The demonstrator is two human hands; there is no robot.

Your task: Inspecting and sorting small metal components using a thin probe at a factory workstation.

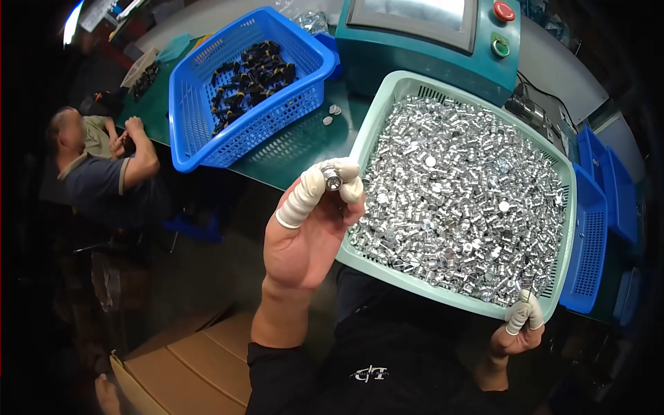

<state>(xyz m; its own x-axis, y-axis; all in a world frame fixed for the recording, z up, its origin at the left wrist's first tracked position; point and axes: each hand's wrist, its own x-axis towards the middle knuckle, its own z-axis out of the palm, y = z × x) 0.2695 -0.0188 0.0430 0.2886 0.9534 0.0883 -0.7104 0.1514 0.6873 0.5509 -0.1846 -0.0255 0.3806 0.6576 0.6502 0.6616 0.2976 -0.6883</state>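
Note:
My left hand, with white finger cots on thumb and fingers, is raised beside the near left rim of a pale green basket. Pinched between its fingertips is a small shiny metal fitting, its round recessed end facing up. Many similar silvery metal fittings heap inside the basket. At the basket's near right corner is my right hand, also in white finger cots. Its fingertips are pressed together at the rim, and what they hold, if anything, is too small to tell.
A blue basket of black parts stands on the green table. Behind the pale basket is a teal machine with a red button. Blue trays flank the right. A person sits at left; cardboard lies below.

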